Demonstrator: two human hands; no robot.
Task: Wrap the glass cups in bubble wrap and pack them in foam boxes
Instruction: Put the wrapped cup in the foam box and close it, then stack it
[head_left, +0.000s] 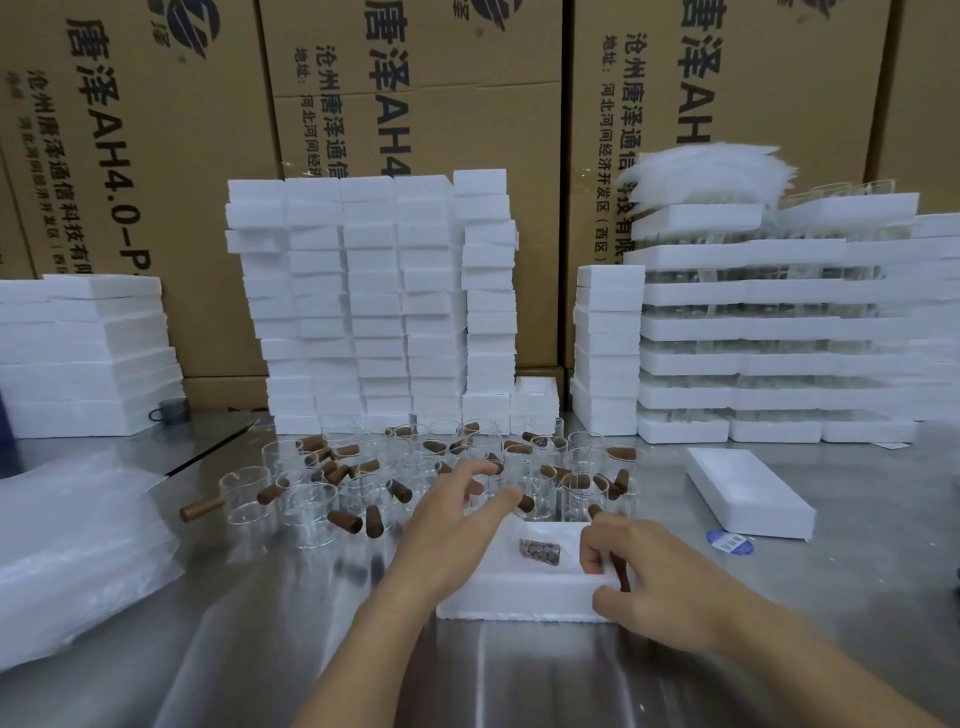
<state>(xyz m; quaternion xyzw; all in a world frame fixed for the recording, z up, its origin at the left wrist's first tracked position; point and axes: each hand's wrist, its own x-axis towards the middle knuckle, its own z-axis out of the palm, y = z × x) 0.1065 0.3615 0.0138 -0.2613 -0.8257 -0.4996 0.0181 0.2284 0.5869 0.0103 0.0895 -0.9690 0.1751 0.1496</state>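
- Head view: an open white foam box (519, 597) is sitting on the steel table (519, 675), near the person, and a small greyish bubble-patterned bundle (540, 551) is lying inside it
- The right hand (660, 577) is resting on the box's near right corner, fingers and thumb curling round a brown wooden handle (621, 569) that is sticking up at the box's right end
- The left hand (447, 525) is hovering over the box's far left edge with its fingers spread wide and holding nothing; it is blurred
- The glass cups (415, 467) are crowding just beyond the box: clear, straight-sided, some with a pouring lip, each with a stubby dark-brown wooden handle, standing or tipping against each other
- A foam lid (748, 493) is lying to the right of the box, with a blue and white sticker (730, 544) beside it
- Sheets of bubble wrap (78, 545) are lying in a stack well to the left of the box
- Stacks of foam boxes (374, 301) are rising behind the cups, and foam trays (779, 332) with glassware between them are standing far right of the box
- Printed cardboard cartons (156, 130) are forming a wall behind everything
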